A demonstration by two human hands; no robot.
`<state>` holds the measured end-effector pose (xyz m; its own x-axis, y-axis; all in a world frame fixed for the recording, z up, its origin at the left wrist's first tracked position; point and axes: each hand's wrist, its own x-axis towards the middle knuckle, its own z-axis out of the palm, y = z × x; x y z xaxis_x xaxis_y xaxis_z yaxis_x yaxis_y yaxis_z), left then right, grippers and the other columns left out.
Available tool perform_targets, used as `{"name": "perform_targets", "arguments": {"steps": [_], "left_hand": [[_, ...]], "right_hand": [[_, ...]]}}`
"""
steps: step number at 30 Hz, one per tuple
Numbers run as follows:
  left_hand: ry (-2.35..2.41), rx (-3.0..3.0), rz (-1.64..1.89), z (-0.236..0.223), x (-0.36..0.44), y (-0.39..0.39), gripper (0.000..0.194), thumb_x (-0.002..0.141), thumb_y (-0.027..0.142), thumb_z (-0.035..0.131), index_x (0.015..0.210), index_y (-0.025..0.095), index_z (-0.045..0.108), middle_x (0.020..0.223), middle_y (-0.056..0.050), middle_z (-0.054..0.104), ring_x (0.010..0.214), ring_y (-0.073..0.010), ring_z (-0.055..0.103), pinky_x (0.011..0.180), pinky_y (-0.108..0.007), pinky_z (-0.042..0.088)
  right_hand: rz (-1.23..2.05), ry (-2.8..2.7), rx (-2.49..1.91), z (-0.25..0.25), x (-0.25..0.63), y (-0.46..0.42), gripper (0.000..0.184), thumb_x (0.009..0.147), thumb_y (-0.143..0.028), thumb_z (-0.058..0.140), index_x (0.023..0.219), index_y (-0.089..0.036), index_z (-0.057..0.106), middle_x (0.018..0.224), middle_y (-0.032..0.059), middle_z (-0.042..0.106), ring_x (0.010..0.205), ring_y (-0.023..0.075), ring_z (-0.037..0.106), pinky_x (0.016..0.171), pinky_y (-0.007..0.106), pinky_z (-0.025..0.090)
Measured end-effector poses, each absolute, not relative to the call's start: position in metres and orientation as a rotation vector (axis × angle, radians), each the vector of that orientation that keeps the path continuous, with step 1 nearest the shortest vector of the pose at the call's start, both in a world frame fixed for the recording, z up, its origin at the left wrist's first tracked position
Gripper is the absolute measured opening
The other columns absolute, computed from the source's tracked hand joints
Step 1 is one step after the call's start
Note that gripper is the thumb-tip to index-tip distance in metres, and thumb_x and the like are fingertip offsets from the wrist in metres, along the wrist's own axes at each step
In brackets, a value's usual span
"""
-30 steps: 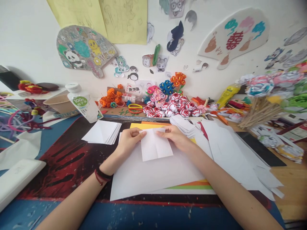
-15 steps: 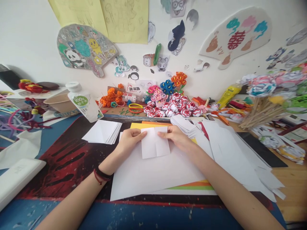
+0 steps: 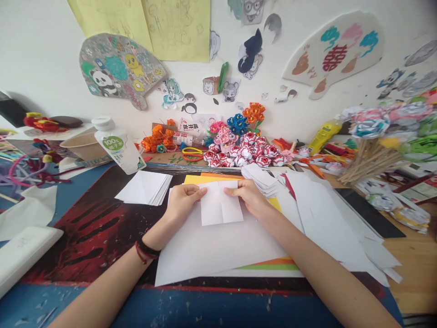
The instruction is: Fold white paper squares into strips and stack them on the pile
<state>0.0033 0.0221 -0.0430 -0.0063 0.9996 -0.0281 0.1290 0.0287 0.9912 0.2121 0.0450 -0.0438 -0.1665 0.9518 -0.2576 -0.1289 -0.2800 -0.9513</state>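
A small square of white paper [image 3: 221, 207] with a crease down its middle is held above a large white sheet [image 3: 211, 255]. My left hand [image 3: 184, 198] pinches its upper left edge, thumb on the near face. At the upper right, my right hand [image 3: 251, 196] grips the same square between thumb and fingers. The fingers behind the paper are partly hidden. To the left of my left hand lies a stack of white paper squares [image 3: 145, 187]. Another pile of small white papers [image 3: 261, 180] is just beyond my right hand.
A white bottle [image 3: 118, 146] stands behind the left stack. Red-and-white paper flowers [image 3: 247, 150] sit along the back. Loose white sheets [image 3: 331, 218] and a black slab [image 3: 372, 212] lie at right, a white case [image 3: 27, 259] at left.
Both hands keep their hold on the paper square. It has straightened slightly, and its lower edge has risen a little. The other things stay in place; the view shifts slightly.
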Motion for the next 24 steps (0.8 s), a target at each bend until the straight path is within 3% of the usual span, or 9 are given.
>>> {"name": "perform_targets", "arguments": {"steps": [16,24], "left_hand": [[1.405,1.396,1.161,-0.0489,0.0044,0.0173,0.046,0.073,0.05,0.069,0.052,0.016,0.046,0.047,0.006,0.035,0.045,-0.0072,0.027,0.046,-0.024,0.017],[1.28,1.382,1.232,-0.0421,0.0051,0.0171,0.035,0.076,0.048,0.068,0.066,0.015,0.06,0.06,0.002,0.054,0.054,-0.0095,0.044,0.051,-0.022,0.029]], "right_hand": [[1.425,-1.105,-1.276,-0.0433,0.2081,0.0399,0.027,0.052,-0.03,0.082,0.069,-0.012,0.072,0.074,0.0079,0.073,0.067,0.0241,0.065,0.062,0.034,0.049],[1.647,-1.178,-1.115,-0.0364,0.2167,0.045,0.037,0.063,-0.035,0.081,0.093,-0.015,0.074,0.095,0.0098,0.074,0.086,0.025,0.068,0.077,0.035,0.053]]}}
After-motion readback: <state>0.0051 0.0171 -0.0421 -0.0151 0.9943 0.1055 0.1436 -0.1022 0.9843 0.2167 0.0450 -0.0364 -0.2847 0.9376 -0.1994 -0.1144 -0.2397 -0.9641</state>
